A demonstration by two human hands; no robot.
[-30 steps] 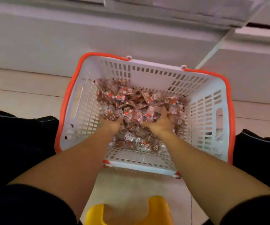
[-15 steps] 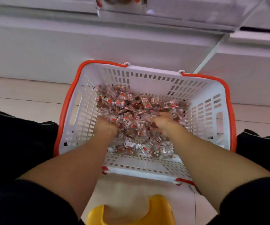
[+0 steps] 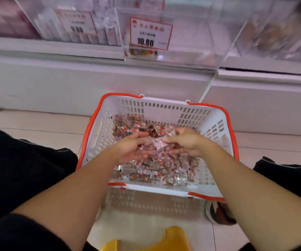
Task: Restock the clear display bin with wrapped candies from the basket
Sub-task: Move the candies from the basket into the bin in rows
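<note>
Lifted now out of the pile, cupped together above the basket (image 3: 99,129): left hand (image 3: 131,149) and right hand (image 3: 185,144), fingers curled around a scoop of wrapped candies (image 3: 157,144). More candies (image 3: 155,171) lying loose in the basket below. Ahead, higher up, clear bin (image 3: 196,33) with price tag (image 3: 150,34), nearly bare.
</note>
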